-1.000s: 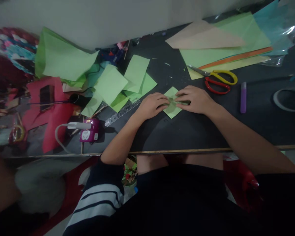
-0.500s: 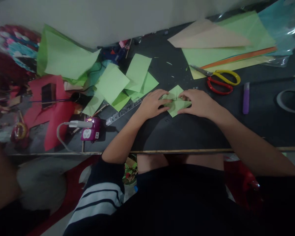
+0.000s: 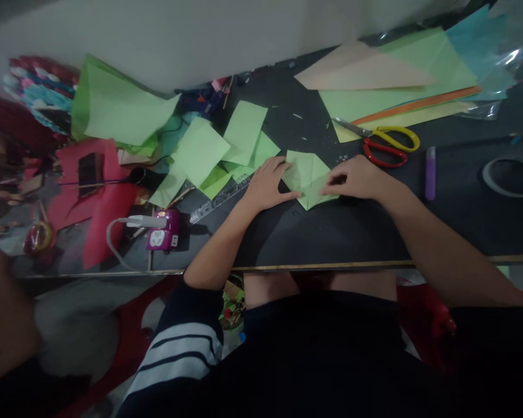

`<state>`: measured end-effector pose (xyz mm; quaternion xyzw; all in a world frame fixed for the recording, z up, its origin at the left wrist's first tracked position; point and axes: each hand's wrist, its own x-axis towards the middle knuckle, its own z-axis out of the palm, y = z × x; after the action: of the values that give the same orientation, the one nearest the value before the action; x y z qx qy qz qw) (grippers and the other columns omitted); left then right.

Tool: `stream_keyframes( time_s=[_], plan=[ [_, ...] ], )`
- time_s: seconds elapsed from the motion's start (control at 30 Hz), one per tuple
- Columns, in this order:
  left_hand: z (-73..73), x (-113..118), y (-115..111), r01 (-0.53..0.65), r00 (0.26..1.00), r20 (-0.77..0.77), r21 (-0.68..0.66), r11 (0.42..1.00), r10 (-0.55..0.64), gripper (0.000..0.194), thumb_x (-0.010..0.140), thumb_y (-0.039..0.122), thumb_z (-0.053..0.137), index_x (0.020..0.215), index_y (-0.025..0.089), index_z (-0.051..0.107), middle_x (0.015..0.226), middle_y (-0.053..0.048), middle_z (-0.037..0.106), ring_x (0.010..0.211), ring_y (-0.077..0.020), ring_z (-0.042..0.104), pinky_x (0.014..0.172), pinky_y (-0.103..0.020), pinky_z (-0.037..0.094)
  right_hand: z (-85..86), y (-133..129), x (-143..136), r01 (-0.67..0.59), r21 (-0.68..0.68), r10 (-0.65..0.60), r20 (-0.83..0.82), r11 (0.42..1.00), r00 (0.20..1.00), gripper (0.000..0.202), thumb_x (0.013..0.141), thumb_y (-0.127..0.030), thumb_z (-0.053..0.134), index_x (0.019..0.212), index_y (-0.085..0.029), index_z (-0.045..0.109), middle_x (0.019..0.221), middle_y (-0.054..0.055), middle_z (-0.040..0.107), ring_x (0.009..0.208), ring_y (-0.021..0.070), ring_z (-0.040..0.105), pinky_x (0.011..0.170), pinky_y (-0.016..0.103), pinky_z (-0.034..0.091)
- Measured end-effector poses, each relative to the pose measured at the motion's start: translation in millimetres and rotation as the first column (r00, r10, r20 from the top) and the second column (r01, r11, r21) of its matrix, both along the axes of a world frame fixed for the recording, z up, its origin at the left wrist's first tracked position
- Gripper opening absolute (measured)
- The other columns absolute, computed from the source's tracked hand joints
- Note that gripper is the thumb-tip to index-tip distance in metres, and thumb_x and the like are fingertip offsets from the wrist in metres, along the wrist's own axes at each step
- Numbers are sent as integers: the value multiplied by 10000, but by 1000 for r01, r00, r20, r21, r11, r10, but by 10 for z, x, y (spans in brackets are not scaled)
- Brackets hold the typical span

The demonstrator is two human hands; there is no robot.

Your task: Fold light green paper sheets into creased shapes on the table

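A light green sheet of paper (image 3: 308, 168) with crease lines lies on the dark table between my two hands. My left hand (image 3: 268, 186) rests at its left edge, fingers and thumb spread, the fingertips touching the paper. On the other side my right hand (image 3: 361, 179) has its fingers curled in and its fingertips closed at the paper's right part. A clear ruler (image 3: 218, 200) lies just left of my left hand. Beyond my right hand are scissors (image 3: 386, 145) with one yellow and one red handle.
Loose green sheets (image 3: 203, 148) lie to the left, near a purple plug adapter (image 3: 165, 230) with a white charger. Red paper (image 3: 108, 226) is farther left, where another person's arm (image 3: 9, 307) shows. A purple glue stick (image 3: 430, 173) and a tape roll (image 3: 512, 177) are at right.
The green paper has gone from a diamond with folded-in corners to a more opened-out shape, its upper left corner now spread. My right hand has shifted slightly right, its fingers more curled.
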<state>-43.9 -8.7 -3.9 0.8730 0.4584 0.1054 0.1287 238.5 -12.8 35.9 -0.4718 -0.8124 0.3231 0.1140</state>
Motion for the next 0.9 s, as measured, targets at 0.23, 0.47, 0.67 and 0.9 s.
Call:
stream_keyframes(
  time_s=[0.23, 0.47, 0.67, 0.9],
  plan=[
    [-52, -21, -9, 8, 1000, 14, 116, 993, -10, 895, 864, 884, 660, 1491, 244, 669, 1750, -153, 460, 1643, -459, 379, 1325, -627, 364, 16, 39, 63, -118, -9, 119, 93, 993, 989, 679, 672, -612, 881, 1206, -205, 780, 879, 66, 756, 719, 203, 637, 711, 347, 461],
    [-110, -27, -26, 22, 999, 27, 248, 968, -29, 684, 937, 735, 692, 1358, 197, 741, 1613, -177, 619, 1541, -424, 531, 1279, -589, 430, -258, 95, 209, -184, 270, 165, 93, 945, 982, 716, 745, -723, 845, 1341, -327, 812, 1163, 110, 732, 1043, 342, 667, 920, 475, 533],
    [-63, 56, -144, -21, 999, 45, 292, 956, 8, 639, 940, 746, 668, 1125, 154, 817, 1421, -211, 718, 1421, -443, 605, 1252, -602, 449, -209, -24, -28, -111, 445, 57, 134, 889, 989, 417, 914, -537, 760, 1157, -218, 875, 1372, 181, 703, 1256, 417, 617, 1070, 563, 497],
    [38, 50, -77, 87, 995, -58, 241, 967, -76, 454, 1046, 530, 614, 974, 119, 791, 1132, -216, 788, 1296, -407, 713, 1154, -575, 559, -86, 81, 136, -296, 165, 288, 69, 941, 955, 440, 924, -474, 682, 1276, -259, 835, 1129, 96, 808, 858, 250, 722, 791, 390, 571]
  ],
)
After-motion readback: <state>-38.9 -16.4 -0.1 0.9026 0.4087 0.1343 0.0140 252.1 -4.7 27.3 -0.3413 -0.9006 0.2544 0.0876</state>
